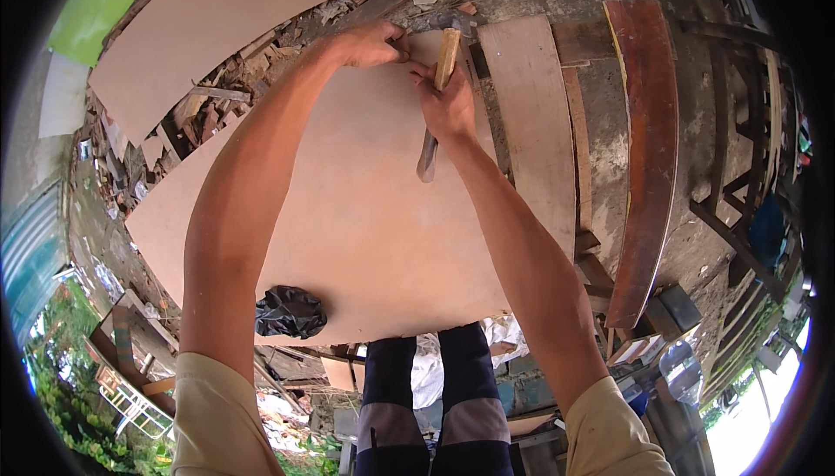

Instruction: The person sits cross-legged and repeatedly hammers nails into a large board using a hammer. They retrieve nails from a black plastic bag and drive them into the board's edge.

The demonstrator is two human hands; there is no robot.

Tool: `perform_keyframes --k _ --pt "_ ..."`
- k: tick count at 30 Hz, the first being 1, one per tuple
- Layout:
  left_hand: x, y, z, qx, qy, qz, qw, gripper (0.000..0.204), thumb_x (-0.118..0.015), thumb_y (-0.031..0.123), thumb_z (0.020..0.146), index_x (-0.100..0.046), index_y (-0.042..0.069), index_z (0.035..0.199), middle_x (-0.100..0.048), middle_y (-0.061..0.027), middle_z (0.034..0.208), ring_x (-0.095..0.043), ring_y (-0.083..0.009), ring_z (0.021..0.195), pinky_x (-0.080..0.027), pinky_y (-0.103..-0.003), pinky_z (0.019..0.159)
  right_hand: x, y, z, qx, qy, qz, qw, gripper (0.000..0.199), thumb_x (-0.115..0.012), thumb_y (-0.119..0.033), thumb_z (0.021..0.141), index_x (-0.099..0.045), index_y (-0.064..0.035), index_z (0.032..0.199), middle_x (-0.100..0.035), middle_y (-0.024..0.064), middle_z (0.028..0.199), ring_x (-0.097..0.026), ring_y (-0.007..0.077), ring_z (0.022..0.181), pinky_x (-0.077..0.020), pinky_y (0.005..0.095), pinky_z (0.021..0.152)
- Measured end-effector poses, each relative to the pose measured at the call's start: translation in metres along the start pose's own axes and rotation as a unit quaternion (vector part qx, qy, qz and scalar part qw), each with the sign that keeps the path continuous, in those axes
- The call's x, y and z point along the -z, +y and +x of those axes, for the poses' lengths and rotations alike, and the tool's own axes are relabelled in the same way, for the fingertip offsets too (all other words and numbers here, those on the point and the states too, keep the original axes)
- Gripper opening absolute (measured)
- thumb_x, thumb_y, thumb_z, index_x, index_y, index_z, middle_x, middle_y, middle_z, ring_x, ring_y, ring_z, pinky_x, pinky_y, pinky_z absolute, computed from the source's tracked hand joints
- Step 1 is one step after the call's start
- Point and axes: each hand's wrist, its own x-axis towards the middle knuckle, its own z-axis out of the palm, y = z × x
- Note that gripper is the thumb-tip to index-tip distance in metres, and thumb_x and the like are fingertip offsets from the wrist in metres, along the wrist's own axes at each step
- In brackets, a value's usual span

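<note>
A large light-brown wooden sheet (374, 215) lies in front of me. At its far end my left hand (372, 44) is closed in a pinch near the edge; whatever the fingertips hold is too small to make out. Just to the right, my right hand (452, 109) is wrapped round a hammer (447, 56). Its wooden handle slants down past my wrist, and the dark head is at the top, beyond the fingers. A crumpled black plastic bag (291, 311) rests on the sheet's near left part, beside my left forearm.
Right of the sheet lie a pale plank (532, 110) and a curved reddish-brown board (648, 154). Another brown sheet (235, 23) is at the far left, with a heap of wood scraps (209, 115) beside it. Wooden frames (739, 215) stand at the far right.
</note>
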Motion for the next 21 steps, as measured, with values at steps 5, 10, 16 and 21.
perform_keyframes --k 5,10,16,21 --pt "0.001 -0.005 -0.005 0.007 0.013 0.017 1.0 0.032 -0.066 0.032 0.086 -0.07 0.01 0.109 -0.072 -0.0099 0.099 -0.063 -0.0215 0.094 -0.047 -0.038 0.082 -0.011 -0.009 -0.004 -0.029 0.004 -0.117 0.993 0.018 -0.059 -0.013 0.087 -0.059 -0.0013 0.101 -0.074 0.0137 0.1 -0.072 0.0286 0.089 -0.055 0.0377 0.078" --pt "0.003 0.002 -0.003 0.023 0.006 0.048 0.999 0.042 -0.065 0.035 0.086 -0.068 0.011 0.12 -0.07 -0.015 0.111 -0.063 -0.0289 0.108 -0.048 -0.041 0.09 -0.009 -0.031 -0.001 -0.068 0.016 -0.126 0.99 0.018 -0.064 -0.015 0.085 -0.061 -0.0028 0.097 -0.075 0.0105 0.092 -0.072 0.0287 0.081 -0.055 0.0391 0.073" --pt "0.005 0.005 0.001 0.035 -0.01 0.067 0.997 0.042 -0.065 0.036 0.086 -0.068 0.012 0.12 -0.068 -0.0153 0.118 -0.062 -0.0297 0.111 -0.048 -0.042 0.091 -0.008 -0.04 -0.001 -0.096 0.021 -0.149 0.984 0.019 -0.067 -0.017 0.084 -0.06 -0.0035 0.094 -0.075 0.0098 0.09 -0.072 0.0277 0.078 -0.0548 0.0388 0.072" --pt "-0.002 -0.007 0.0 0.02 0.021 0.046 0.999 0.038 -0.065 0.036 0.087 -0.068 0.011 0.115 -0.068 -0.014 0.115 -0.061 -0.0274 0.107 -0.047 -0.041 0.089 -0.01 -0.037 -0.001 -0.097 0.02 -0.159 0.982 0.024 -0.069 -0.021 0.084 -0.058 -0.0036 0.096 -0.073 0.0127 0.088 -0.071 0.0295 0.079 -0.0548 0.0392 0.072"
